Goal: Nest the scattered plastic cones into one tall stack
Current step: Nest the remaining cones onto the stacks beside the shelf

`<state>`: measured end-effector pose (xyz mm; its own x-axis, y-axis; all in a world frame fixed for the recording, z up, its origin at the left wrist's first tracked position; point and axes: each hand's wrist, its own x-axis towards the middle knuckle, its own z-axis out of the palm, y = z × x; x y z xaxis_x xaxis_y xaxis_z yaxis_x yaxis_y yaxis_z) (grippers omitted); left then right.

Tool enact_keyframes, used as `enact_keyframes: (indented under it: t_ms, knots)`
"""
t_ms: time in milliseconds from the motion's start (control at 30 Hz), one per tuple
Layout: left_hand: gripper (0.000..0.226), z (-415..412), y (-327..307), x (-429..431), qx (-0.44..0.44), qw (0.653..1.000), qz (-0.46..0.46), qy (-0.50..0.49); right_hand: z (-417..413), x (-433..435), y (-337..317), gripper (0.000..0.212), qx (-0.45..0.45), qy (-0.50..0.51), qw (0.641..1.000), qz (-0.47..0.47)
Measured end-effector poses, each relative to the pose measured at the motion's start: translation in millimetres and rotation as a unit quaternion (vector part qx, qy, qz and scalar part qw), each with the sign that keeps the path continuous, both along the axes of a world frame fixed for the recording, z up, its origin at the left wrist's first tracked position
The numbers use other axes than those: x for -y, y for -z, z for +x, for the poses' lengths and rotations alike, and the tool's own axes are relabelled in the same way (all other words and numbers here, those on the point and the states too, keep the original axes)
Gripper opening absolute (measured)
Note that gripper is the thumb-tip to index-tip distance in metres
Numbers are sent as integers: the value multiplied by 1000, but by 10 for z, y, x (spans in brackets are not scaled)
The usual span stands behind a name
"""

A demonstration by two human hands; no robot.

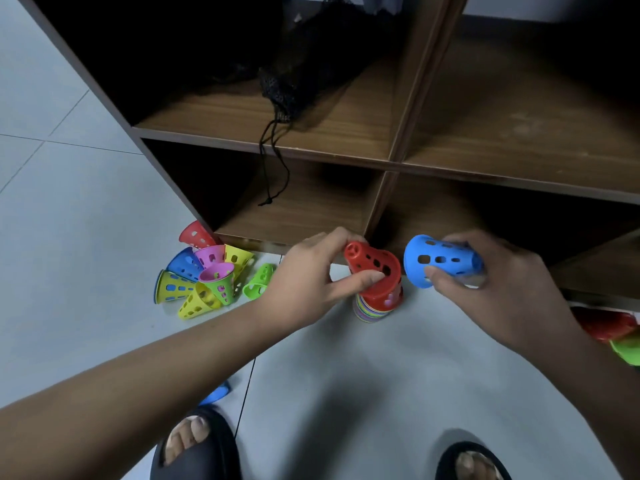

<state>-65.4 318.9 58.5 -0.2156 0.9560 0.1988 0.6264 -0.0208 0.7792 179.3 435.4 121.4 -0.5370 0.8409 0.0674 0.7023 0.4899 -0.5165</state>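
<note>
Your left hand (304, 282) has its grip closed on a red cone (372, 263), thumb on the near side and fingers curled over the far side. That cone sits tilted on top of the stack (372, 308), with its closed narrow end up and to the left. The stack stands on the floor (86, 237) just in front of the shelf unit (391, 164), and its layered rims show pink, yellow and green below the red.

Your right hand (498, 289) grips a blue cone (440, 259) held on its side just right of the stack. Its wide rim faces the red cone, and the two are apart.

To your left a pile of loose cones (207, 275) lies on the pale tiles: yellow, pink, blue and green ones, tipped over and touching. A green cone (258, 284) lies at the pile's right edge, near your left wrist. Another red cone (195, 234) rests at the foot of the shelf.

The shelf is dark brown wood, split into open compartments. The upper left one holds a black mesh bag (287, 81), and its drawstring (273, 168) hangs down across the compartment below.

Red and green plastic (606, 323) shows at the right edge, too cut off to identify. A blue piece (216, 393) peeks out under your left forearm. Your black slippers (194, 452) are on the tiles at the bottom.
</note>
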Motion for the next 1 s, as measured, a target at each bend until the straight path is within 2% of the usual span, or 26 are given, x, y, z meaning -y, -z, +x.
enact_keyframes:
  t_ms: [100,300,433,533,767,833,933,1000]
  knots:
    - [40,123,81,-117,-44,999,-5,12,25,-35,-25,39,-19,25,999,-26]
    - [48,293,364,-262,-106,993,-40,45,-68,-6,-16,33,-56,15,998,-23]
    - [59,325,489,-305,-67,992,-93,55,-168,2,35,31,-54,-1,998,-37]
    - [65,247,609,-232,-46,990,-121,53,-208,9,141,31,3,-45,998,-49]
    - [50,-282,904,390,-91,983,-156,17,-310,22,473,27,90,-97,989,-65]
    - [44,-460,932,574,-96,981,-169,-4,-344,43,529,31,97,-101,988,-59]
    - [38,-741,947,872,-106,976,-190,-34,-431,111,540,45,76,-117,990,9]
    - [34,-936,964,1091,-107,972,-204,-50,-553,196,521,41,59,-140,987,59]
